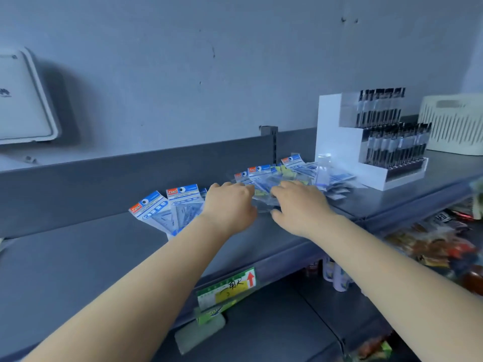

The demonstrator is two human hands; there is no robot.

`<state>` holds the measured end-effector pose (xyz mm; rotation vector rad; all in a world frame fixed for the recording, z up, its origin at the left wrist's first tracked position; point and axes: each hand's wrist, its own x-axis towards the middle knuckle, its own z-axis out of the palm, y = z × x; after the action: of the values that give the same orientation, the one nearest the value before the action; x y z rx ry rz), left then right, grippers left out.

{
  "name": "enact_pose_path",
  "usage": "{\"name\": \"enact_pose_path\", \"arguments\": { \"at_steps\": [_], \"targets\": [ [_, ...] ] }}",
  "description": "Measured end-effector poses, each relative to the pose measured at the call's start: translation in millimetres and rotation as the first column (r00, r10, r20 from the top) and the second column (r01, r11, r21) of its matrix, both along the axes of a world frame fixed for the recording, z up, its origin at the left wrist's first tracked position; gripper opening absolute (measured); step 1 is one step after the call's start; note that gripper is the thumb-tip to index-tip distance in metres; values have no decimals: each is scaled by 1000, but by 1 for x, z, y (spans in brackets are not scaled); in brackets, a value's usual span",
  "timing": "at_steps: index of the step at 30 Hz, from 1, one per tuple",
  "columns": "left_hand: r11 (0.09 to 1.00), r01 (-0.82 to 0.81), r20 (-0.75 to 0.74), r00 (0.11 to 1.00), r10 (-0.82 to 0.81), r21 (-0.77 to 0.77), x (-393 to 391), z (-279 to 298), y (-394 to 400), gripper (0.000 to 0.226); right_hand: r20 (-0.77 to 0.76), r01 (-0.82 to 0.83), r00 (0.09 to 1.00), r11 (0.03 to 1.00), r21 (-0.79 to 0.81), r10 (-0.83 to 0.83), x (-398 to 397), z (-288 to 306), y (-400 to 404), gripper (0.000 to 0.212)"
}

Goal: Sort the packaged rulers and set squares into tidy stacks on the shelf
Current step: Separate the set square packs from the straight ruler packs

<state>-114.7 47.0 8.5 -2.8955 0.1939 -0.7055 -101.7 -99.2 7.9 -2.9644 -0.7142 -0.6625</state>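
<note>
Where the grey metal shelf (pixel 78 257) runs along a dull blue-grey wall (pixel 183 61), both hands reach over a loose pile of packaged rulers and set squares (pixel 292 171) — the left hand (pixel 230 205) and right hand (pixel 300 205) close together, fingers curled down onto a clear packet (pixel 264 202); whether they grip it I cannot tell. Two blue-headed packets (pixel 167 210) lie just left. Far right stand a white pen display (pixel 371 142) and a cream basket (pixel 454 124) — a price label (pixel 227 288) hangs on the near edge
</note>
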Motion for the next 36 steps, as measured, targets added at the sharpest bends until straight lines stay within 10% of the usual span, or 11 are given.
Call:
{"name": "enact_pose_path", "arguments": {
  "at_steps": [14,27,36],
  "targets": [
    [996,63,-135,989,-53,70,137,4,-65,30,-254,212,956,944,253,-147,124,-7,-101,33],
    [974,-219,-338,923,185,-63,217,-8,-70,41,-361,343,890,931,128,-278,224,-9,-105,72],
    [853,-476,-450,823,346,-214,214,-11,-68,85,-360,101,931,912,397,54,261,0,-110,12]
  ]
}}
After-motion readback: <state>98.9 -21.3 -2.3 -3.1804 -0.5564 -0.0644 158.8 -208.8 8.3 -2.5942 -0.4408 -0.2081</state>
